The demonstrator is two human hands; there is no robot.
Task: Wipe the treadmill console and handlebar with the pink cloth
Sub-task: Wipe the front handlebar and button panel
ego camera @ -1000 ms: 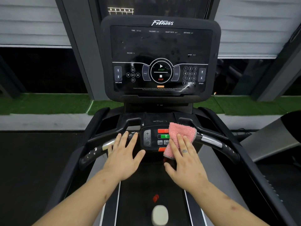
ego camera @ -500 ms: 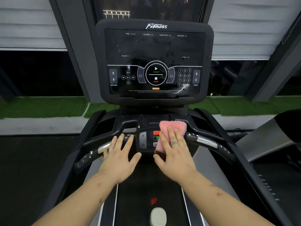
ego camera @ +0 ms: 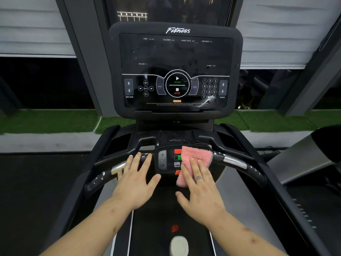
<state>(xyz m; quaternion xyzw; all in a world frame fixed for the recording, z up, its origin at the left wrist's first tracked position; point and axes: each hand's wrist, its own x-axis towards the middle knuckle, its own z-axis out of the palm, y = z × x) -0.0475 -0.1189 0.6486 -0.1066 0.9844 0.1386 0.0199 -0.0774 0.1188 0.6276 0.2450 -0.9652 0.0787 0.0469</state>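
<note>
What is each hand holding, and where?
Nothing is gripped. The right hand presses the pink cloth flat-fingered on its lower half; the left hand rests open on the handlebar.

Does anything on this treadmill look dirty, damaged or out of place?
Yes. The console screen is smudged, with a bright streak near its lower right corner. A pale rounded object lies on the belt at the bottom of the view; it is too blurred to identify.
</note>
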